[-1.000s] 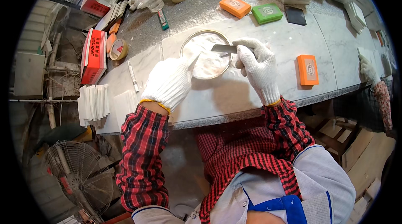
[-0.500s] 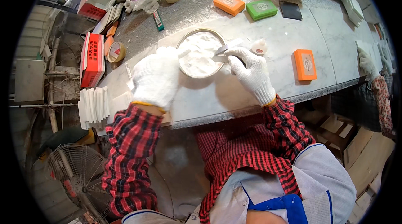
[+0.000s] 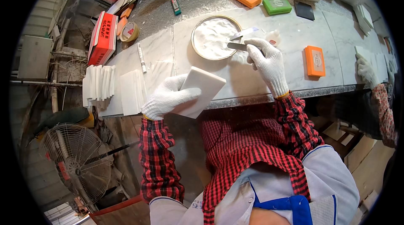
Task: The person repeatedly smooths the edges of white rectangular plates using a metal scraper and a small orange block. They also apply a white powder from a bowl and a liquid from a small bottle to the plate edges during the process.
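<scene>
The white tile (image 3: 201, 91) is now in the left hand (image 3: 168, 98), lifted off the surface (image 3: 252, 77) and held tilted at its near edge, with the fingers wrapped over one side. A second ago this hand was lying flat beside the round pan (image 3: 214, 37) and held nothing. The right hand (image 3: 267, 63) is closed around a putty knife (image 3: 237, 46), and the blade rests at the rim of the pan, which is full of white paste. So I judge the tile is ready to receive paste. Left of the left hand stand more white tiles (image 3: 99, 82) in stacks. Right of the right hand lies an orange block (image 3: 314, 60), and beyond it another person's gloved hand (image 3: 367, 71).
</scene>
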### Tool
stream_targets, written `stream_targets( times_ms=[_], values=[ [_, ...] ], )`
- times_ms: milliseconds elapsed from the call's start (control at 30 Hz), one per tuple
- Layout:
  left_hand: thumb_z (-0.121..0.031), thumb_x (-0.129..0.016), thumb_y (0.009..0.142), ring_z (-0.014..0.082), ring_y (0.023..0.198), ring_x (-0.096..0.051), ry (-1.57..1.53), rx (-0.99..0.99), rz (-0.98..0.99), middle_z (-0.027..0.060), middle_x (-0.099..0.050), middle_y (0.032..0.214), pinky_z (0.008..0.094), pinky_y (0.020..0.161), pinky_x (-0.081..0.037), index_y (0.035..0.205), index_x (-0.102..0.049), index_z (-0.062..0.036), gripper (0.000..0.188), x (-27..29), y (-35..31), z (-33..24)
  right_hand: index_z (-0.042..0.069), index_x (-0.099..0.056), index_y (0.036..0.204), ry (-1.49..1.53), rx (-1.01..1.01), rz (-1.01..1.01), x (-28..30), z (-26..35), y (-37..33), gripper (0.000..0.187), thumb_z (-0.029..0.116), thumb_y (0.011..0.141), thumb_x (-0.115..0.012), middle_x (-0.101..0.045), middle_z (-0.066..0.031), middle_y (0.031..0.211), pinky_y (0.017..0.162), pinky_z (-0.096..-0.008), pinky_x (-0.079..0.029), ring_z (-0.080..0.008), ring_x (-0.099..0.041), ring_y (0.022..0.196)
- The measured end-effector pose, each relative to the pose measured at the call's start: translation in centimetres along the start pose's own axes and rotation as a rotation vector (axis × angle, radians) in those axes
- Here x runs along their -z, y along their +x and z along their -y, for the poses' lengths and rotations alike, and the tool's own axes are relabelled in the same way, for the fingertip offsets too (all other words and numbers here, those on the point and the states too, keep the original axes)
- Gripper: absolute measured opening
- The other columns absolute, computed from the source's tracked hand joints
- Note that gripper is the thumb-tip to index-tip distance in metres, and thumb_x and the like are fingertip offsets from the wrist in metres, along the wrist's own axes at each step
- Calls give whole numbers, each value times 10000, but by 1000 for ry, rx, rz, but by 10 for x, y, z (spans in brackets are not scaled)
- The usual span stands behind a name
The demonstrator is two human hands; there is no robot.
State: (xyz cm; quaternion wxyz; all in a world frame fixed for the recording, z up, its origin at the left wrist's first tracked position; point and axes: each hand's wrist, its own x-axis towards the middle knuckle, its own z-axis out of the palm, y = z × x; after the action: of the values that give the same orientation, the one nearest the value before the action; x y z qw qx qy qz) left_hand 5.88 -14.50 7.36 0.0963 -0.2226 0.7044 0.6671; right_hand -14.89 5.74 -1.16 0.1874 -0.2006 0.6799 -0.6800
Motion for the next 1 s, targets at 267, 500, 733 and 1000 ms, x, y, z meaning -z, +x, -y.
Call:
stream_targets(
  times_ms=[267,500,733,1000],
  values=[
    [-77,-713,924,142,1071,-646,81,-92,41,89,-709,1193,309,957,-520,1242,-679,45,343,-16,-4,4,3,-720,1153,128,-44,-1,2,1,-16,259,162,975,-619,-680,-53,741,545,-224,-455,-57,-573,612],
    [-27,-706,914,170,1133,-645,0,-92,26,109,-698,1252,318,1019,-491,1231,-695,37,323,-26,-7,9,1,-707,1177,143,-76,6,8,-2,-19,272,168,981,-619,-672,-46,734,537,-217,-444,-56,-555,590],
    [-32,-709,912,193,1133,-654,36,-149,11,122,-703,1243,329,1008,-515,1248,-678,51,347,-32,-5,15,15,-694,1215,138,-77,42,10,-4,-20,290,197,1000,-626,-647,-18,758,532,-195,-406,-40,-527,603],
    [-64,-720,917,146,1006,-669,53,-45,-233,103,-720,1178,299,871,-551,1293,-652,48,398,-48,-11,9,-4,-707,1156,197,-95,39,2,5,-20,255,157,985,-608,-663,-33,734,541,-216,-449,-54,-561,590]
  ],
)
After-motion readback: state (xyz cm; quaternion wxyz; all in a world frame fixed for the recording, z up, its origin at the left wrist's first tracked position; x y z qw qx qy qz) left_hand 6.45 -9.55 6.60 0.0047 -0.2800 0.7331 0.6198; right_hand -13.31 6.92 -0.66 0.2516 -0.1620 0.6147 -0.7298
